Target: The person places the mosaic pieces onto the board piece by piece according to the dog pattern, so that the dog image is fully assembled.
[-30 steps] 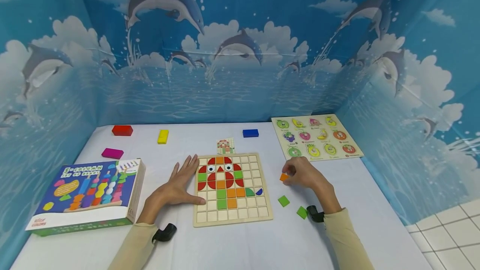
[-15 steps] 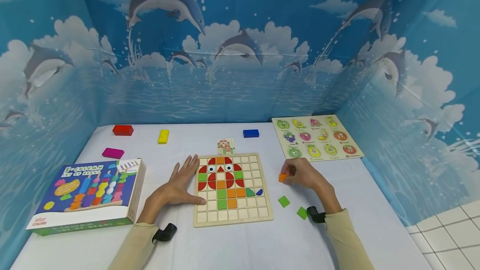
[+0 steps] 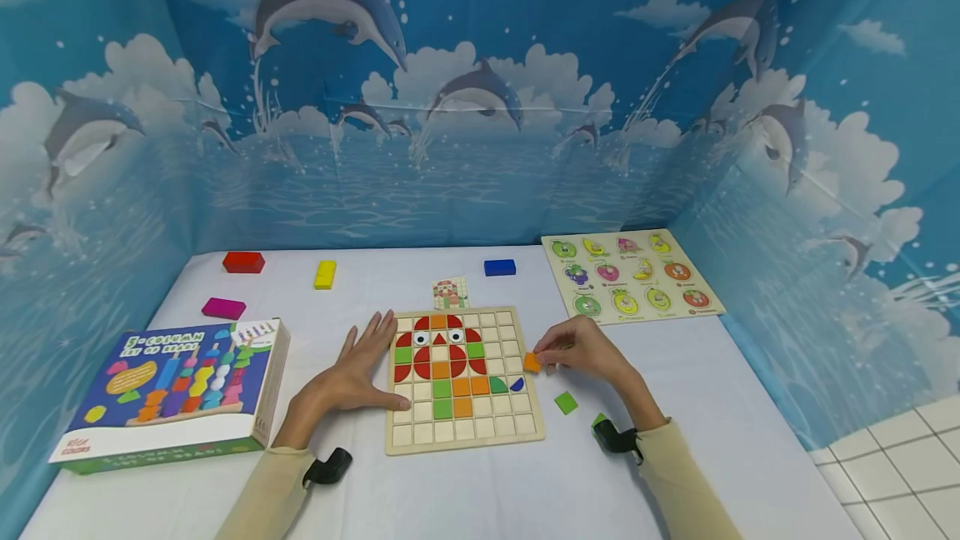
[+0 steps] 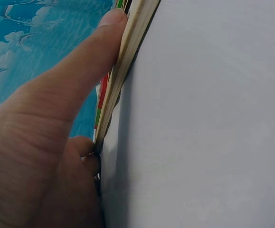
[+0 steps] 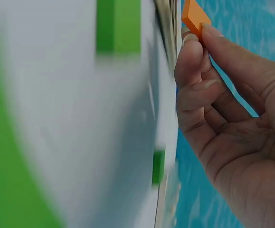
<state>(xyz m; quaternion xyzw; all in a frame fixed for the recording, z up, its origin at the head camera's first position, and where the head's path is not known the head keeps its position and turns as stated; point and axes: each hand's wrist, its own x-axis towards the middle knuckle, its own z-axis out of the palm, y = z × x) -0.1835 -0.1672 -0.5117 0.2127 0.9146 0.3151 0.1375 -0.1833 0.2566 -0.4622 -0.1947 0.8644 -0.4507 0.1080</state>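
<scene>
A wooden grid board [image 3: 465,445] lies mid-table, partly filled with red, orange and green tiles that form an owl-like figure with two eye pieces. Along its left edge my left hand [image 3: 351,377] rests with fingers spread; in the left wrist view the thumb [image 4: 97,52] lies against the board's side. Between thumb and fingertips my right hand [image 3: 588,350] pinches an orange square tile [image 3: 532,362], held tilted right at the board's right rim. The right wrist view shows that orange tile [image 5: 195,15] gripped by one end. A green quarter-circle [image 3: 498,386] and a blue piece [image 3: 517,385] sit on the board's right side.
Right of the board lies a green tile [image 3: 566,402]; another green tile [image 3: 597,419] is mostly hidden by the wrist camera. Behind the board is a picture card [image 3: 450,292]. A fruit board [image 3: 633,307], a boxed bead set [image 3: 172,390] and loose blocks surround it.
My right hand has carried the orange tile leftward from the table area on the right to the board's right rim. The left hand stays in place.
</scene>
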